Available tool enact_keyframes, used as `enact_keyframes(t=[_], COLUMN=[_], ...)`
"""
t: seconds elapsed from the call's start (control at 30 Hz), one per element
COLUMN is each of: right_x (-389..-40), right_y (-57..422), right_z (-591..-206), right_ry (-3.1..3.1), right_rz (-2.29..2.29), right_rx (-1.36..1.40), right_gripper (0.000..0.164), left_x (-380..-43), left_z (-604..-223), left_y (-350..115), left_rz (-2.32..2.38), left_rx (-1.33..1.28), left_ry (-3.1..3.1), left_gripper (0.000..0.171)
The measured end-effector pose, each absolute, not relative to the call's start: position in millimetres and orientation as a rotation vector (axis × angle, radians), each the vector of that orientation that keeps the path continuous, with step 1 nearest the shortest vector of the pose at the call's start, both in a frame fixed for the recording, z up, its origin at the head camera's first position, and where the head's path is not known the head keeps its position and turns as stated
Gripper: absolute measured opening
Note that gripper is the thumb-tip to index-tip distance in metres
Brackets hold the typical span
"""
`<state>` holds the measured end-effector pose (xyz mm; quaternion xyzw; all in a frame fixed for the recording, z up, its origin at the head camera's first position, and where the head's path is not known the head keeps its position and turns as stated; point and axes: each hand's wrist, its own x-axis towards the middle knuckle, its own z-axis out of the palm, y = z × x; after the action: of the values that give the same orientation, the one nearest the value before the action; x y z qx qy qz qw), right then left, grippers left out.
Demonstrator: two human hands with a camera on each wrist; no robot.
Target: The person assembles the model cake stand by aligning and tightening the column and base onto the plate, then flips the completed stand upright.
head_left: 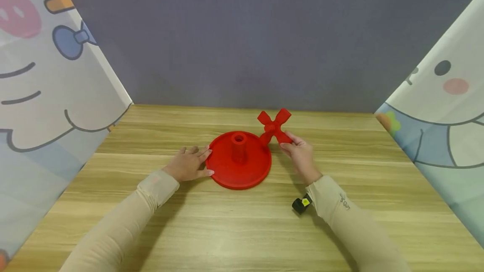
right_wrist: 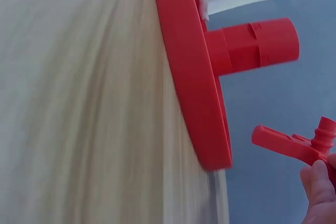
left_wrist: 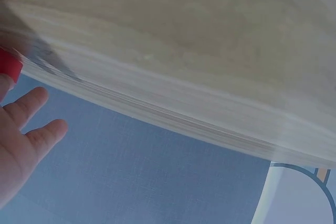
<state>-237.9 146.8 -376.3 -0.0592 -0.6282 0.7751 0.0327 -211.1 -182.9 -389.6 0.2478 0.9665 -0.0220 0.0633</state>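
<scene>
Cross [head_left: 271, 128] | pinched at one end by my right hand [head_left: 301, 156] | aloft, right of upright post [head_left: 238, 151], apart | my left hand [head_left: 188, 164], fingers spread, touches red dish [head_left: 224, 172], nearer post

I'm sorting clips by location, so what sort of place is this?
Probably a screened-off tabletop booth, perhaps set up for recording: a wood-grain table is backed by a plain greyish backdrop, with cartoon-printed panels on both sides. The wider room isn't shown.
</scene>
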Motion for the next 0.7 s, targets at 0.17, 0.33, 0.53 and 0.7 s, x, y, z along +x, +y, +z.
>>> enact_keyframes(t=[0.17,0.33,0.53,0.7], right_x=[-239,-238,-237,-237], right_y=[135,125,115,111], right_z=[-374,-370,-366,-365], right_ry=[-2.004,-2.089,-2.160,-2.220], right_rz=[2.318,2.225,2.053,1.825], right_rx=[-0.124,-0.046,0.080,0.232], right_gripper=[0.048,0.046,0.040,0.033], left_x=[-210,-211,-211,-211], left_z=[-389,-390,-390,-390], left_y=[-183,-183,-183,-184], left_rz=[-0.059,-0.060,-0.055,-0.048], left_rx=[0.749,0.741,0.739,0.734], left_ry=[2.919,2.914,2.914,2.911], left_gripper=[0.077,0.077,0.077,0.077])
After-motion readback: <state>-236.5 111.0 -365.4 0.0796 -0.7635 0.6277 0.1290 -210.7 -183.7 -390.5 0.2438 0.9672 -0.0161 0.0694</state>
